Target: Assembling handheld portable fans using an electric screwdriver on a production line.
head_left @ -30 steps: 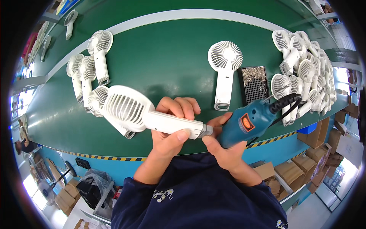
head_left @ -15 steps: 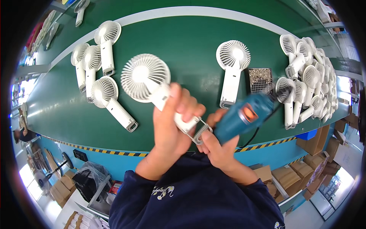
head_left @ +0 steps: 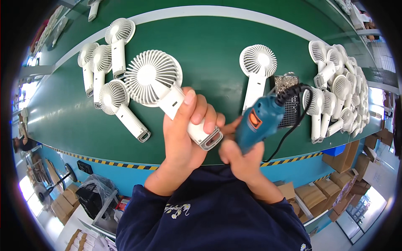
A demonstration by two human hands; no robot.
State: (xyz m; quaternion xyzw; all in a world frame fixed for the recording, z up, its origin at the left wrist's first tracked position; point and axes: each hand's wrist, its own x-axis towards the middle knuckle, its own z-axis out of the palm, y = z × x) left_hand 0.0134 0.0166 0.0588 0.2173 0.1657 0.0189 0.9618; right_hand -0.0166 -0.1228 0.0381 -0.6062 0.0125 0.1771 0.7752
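Wrapped in my left hand is a white handheld fan, its round grille tilted up to the left. A grey loop sits at the bottom end of its handle. My right hand grips a teal electric screwdriver, whose black cord curls off its upper end. The fingertips of the right hand are blurred, close beside the loop but apparently apart from it. The tip of the screwdriver is hidden. Beyond the screwdriver another white fan lies on the green table.
A dark box with a grid and small metal pieces stands right of the screwdriver. Several white fans lie at the left; a large pile of them lies at the right. Striped tape marks the table's near edge. Cardboard boxes stand below right.
The loop, which stuck out from the handle end between both hands, now lies against it. My right hand has come away from the loop, and the screwdriver has turned more upright.
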